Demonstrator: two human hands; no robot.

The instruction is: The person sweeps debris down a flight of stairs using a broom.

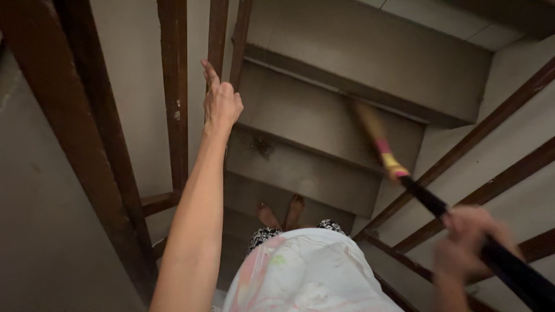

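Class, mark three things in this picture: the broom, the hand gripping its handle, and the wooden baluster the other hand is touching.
broom (425, 196), head view, on its black handle.
right hand (462, 242), head view, on the knuckles.
wooden baluster (217, 29), head view, on its upper length, above the left hand (221, 104).

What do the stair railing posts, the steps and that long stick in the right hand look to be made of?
The railing posts look like dark-stained wood: squared bars, brown, with small pale chips. The steps look like bare concrete or cement, matte grey with dark stains. The stick in the right hand has a black, smooth handle, possibly plastic or coated metal; its far end is blurred, tan with pink and yellow wrapping.
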